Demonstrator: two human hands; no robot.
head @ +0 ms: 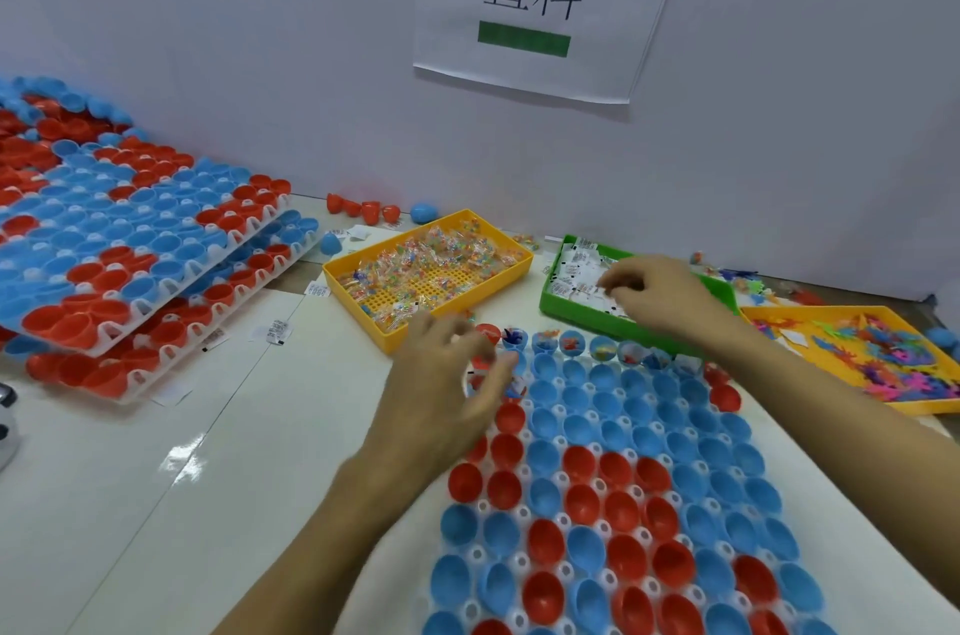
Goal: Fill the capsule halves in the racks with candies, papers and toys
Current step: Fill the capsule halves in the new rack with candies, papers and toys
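Note:
A white rack point(563, 574) of red and blue capsule halves lies in front of me; several halves in its far row hold candies, toys or papers. My left hand point(447, 374), blurred, hovers over the rack's far left corner with fingers spread and curled. My right hand point(657, 294) reaches into the green tray point(550, 304) of white papers, its fingertips pinched among them; whether it holds one is unclear. A yellow tray of wrapped candies point(426, 265) stands behind the rack. Another yellow tray with colourful toys point(878, 353) is at the right.
Two stacked racks of filled capsule halves point(135, 249) lie tilted at the left. Loose red and blue halves point(379, 212) sit by the wall. Stray papers point(278, 330) lie on the white table. A paper sign point(540, 5) hangs on the wall.

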